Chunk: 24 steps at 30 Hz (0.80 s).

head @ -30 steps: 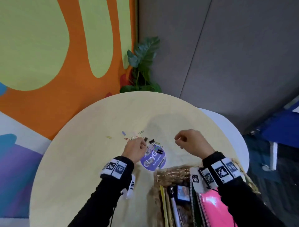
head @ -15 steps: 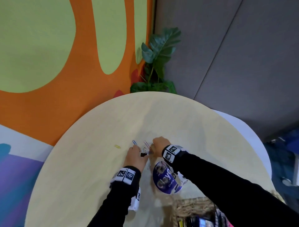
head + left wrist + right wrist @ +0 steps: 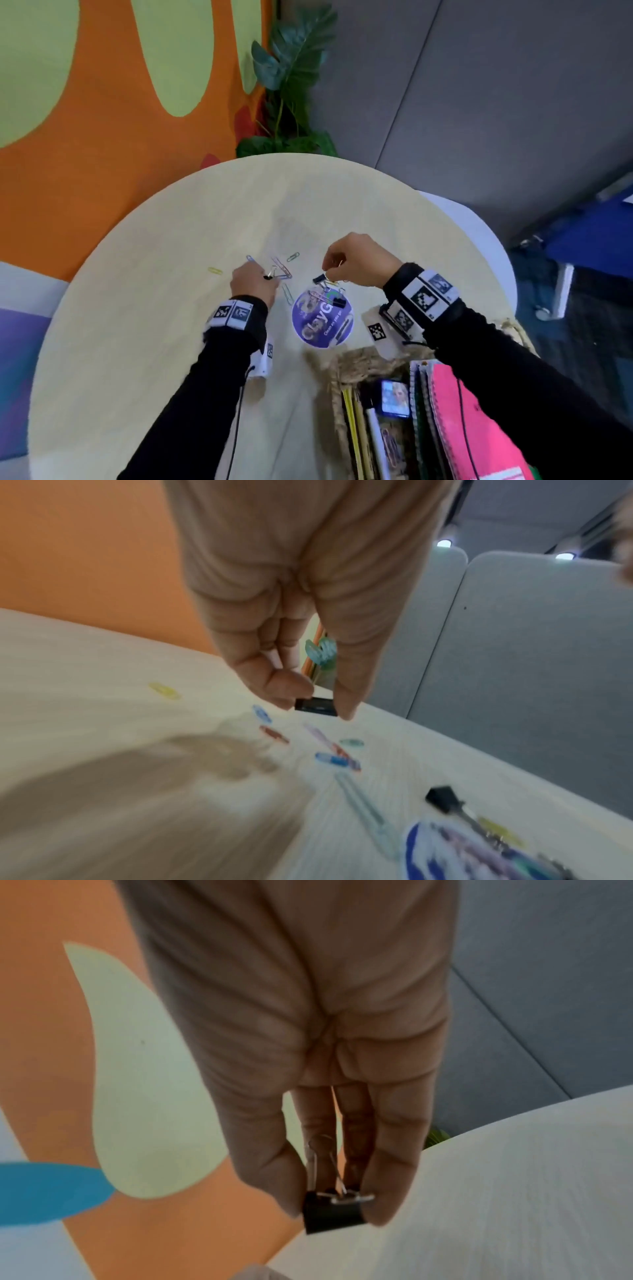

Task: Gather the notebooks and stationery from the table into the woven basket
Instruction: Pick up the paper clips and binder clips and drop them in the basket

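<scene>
My left hand (image 3: 263, 277) (image 3: 316, 710) hovers low over the round table (image 3: 144, 308) and pinches a small black binder clip (image 3: 315, 708) between thumb and finger. My right hand (image 3: 329, 271) (image 3: 334, 1214) is raised to the right of it, with another black binder clip (image 3: 320, 278) (image 3: 332, 1215) pinched and hanging down. Several coloured paper clips (image 3: 282, 269) (image 3: 337, 760) lie scattered between and below the hands. A third binder clip (image 3: 337, 302) (image 3: 441, 799) rests on a round purple disc (image 3: 322, 322). The woven basket (image 3: 342, 368) stands at the near edge.
The basket holds a pink spiral notebook (image 3: 462, 428), yellow pencils (image 3: 352, 428), a pen and other books. A yellow paper clip (image 3: 215, 270) lies apart to the left. A potted plant (image 3: 291, 85) stands behind the table by the orange wall.
My right hand has drawn back to the right from beside the left hand, lifting a binder clip. The left hand stays over the paper clips. The head view has tilted down toward the basket.
</scene>
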Available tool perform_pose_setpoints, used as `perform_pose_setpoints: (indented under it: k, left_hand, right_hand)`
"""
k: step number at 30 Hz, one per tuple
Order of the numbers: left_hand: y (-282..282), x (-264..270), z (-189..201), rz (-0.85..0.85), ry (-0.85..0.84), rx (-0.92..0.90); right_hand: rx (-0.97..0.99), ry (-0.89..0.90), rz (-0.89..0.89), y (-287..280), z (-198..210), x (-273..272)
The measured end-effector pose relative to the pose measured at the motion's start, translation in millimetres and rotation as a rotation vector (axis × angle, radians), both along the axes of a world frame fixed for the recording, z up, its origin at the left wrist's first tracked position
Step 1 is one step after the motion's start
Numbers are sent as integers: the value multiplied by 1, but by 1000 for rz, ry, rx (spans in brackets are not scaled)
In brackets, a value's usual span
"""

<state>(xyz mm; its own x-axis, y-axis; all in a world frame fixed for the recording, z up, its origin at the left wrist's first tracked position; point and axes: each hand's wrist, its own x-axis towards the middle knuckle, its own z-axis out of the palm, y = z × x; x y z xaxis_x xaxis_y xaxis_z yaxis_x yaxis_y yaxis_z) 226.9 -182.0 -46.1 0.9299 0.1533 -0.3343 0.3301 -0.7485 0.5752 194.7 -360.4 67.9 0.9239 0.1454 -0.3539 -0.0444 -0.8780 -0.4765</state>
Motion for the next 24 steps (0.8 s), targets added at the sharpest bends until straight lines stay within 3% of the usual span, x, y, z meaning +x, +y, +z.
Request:
perform_pose_setpoints:
  k: [6, 12, 18, 24]
  left_hand:
    - [8, -27, 53, -59, -110, -179]
    - [3, -80, 119, -255, -160, -327]
    - [-10, -152, 158, -627, -65, -170]
    - [-32, -198, 144, -893, 93, -10]
  right_hand:
    - [98, 82, -12, -25, 17, -109]
    - [-172, 285, 112, -28, -32, -183]
    - [-428, 362, 222, -15, -66, -212]
    - [-481, 377, 259, -8, -73, -212]
